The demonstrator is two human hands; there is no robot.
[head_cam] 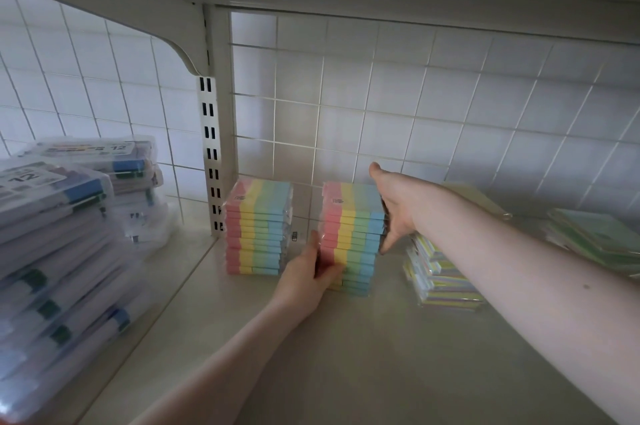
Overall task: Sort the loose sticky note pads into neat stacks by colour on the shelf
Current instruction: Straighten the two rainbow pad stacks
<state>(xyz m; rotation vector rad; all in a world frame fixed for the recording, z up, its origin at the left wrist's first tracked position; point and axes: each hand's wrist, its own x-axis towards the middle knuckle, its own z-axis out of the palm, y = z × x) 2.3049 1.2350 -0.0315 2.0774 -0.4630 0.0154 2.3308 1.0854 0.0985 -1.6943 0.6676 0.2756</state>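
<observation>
Head view showed the rainbow pad stack (353,234) upright between my hands: left hand (304,281) and right hand (394,206) pressed flat on its sides.

Glossy plastic-wrapped paper pads (353,234); matt shelf (346,355)

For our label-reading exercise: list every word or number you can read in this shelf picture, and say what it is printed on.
"12": label on the top of the rear marker case.
"12": label on the lid of the front marker case, seen rotated.
Other print on both case labels: too blurred to read.
Small black print on the top pads of the left stack and of the right stack: too small to read.
</observation>
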